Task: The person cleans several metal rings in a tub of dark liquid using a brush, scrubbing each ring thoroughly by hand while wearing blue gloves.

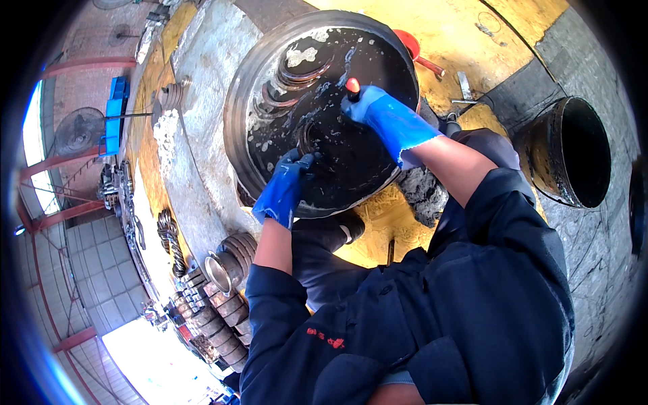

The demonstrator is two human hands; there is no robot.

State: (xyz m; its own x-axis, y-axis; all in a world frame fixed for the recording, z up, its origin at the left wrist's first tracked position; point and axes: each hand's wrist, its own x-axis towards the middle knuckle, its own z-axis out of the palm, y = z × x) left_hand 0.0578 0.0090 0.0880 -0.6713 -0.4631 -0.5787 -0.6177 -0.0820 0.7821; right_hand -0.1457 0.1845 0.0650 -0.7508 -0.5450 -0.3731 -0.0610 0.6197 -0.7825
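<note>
Because the dark liquid (pixel 391 74) looks slick, we'd best steady the curved part (pixel 307 138) low inside the basin (pixel 237 101). Our right hand (pixel 368 106) grasps a red-tipped handle (pixel 353 86) over the basin's right half, forearm slanting across its rim; our left hand (pixel 289 174) bends beside the part, near the basin's near wall, its grip unclear to us.

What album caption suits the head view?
Gloved left hand and right hand over a basin of dark liquid, the right holding a red-tipped handle.
</note>
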